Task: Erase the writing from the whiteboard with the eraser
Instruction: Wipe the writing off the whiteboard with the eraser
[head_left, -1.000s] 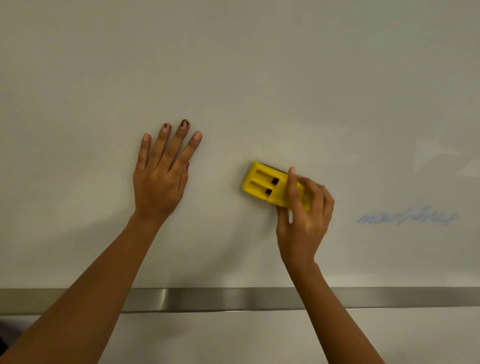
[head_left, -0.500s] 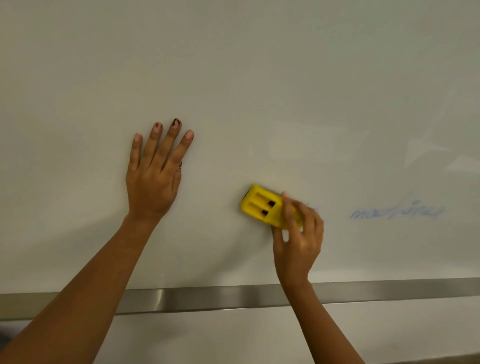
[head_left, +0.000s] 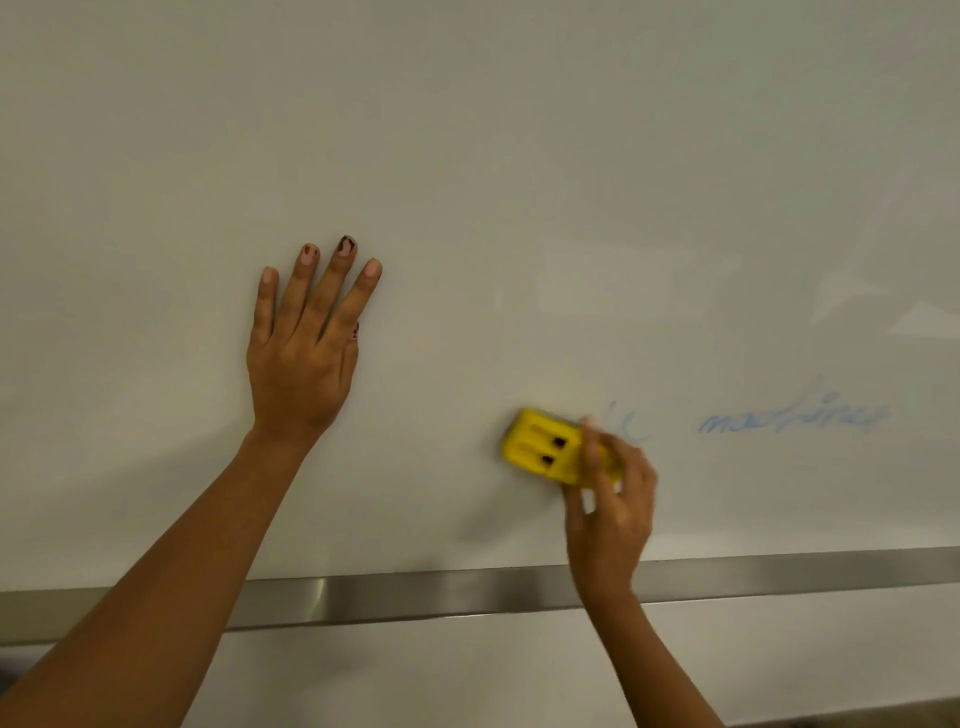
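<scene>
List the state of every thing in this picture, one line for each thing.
White whiteboard: mostly bare, not yet fully erased.
Yellow plastic eraser: flat against the whiteboard, gripped.
Right hand: grips the eraser's right end.
Left hand: flat on the whiteboard, fingers straight.
Blue handwritten word: not yet erased, right of the eraser.
Faint blue strokes: not erased, beside the right hand.

A pale whiteboard (head_left: 519, 156) fills the view, with a brushed metal ledge (head_left: 415, 595) running along its lower edge. A left hand (head_left: 301, 364) lies flat on the board, left of centre, fingers straight and pointing up. Low and right of centre, a yellow eraser (head_left: 545, 447) rests against the board, gripped at its right end by a right hand (head_left: 610, 504). Just beside it are faint blue strokes (head_left: 626, 423); further right is a blurred blue cursive word (head_left: 789, 418).
</scene>
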